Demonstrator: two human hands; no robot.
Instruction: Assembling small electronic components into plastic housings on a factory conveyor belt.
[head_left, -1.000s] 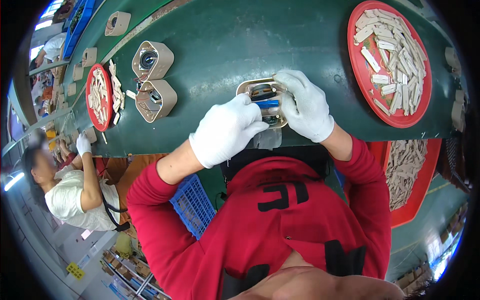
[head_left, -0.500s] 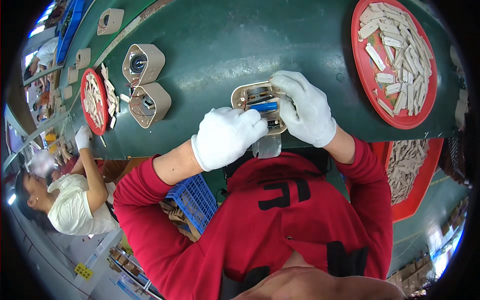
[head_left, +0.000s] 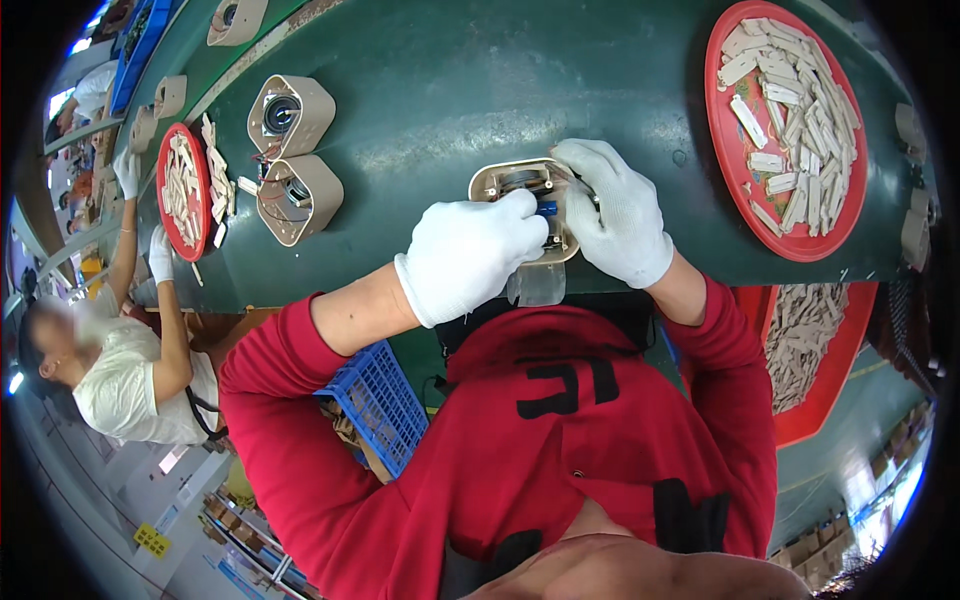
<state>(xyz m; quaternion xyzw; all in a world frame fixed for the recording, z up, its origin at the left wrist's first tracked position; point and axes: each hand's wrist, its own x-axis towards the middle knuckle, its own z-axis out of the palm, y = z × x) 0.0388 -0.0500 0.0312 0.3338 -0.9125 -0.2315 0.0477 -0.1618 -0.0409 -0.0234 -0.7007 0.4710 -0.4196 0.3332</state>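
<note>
A beige speaker housing (head_left: pixel 484 182) lies open side up at the table's near edge, with wires and dark parts inside. My gloved right hand (head_left: pixel 622 212) grips its right side, fingers over the far rim. My gloved left hand (head_left: pixel 465 250) reaches into the housing with fingers curled together; what they pinch is hidden. Beside those fingertips shows part of a blue cylinder (head_left: pixel 546 208), which looks like a battery. A clear plastic piece (head_left: pixel 537 285) sticks out below the near rim.
Two more beige housings (head_left: pixel 300 195) with speakers inside stand at the left. Red trays (head_left: pixel 716 130) of small pale strips lie left and right. A red bin (head_left: pixel 845 370) sits below at the right, a blue crate (head_left: pixel 385 400) below at the left. A co-worker (head_left: pixel 140 370) is at far left.
My left hand has moved slightly right and farther over the housing, covering more of the blue cylinder. My right hand keeps its hold. The co-worker has raised an arm toward the table.
</note>
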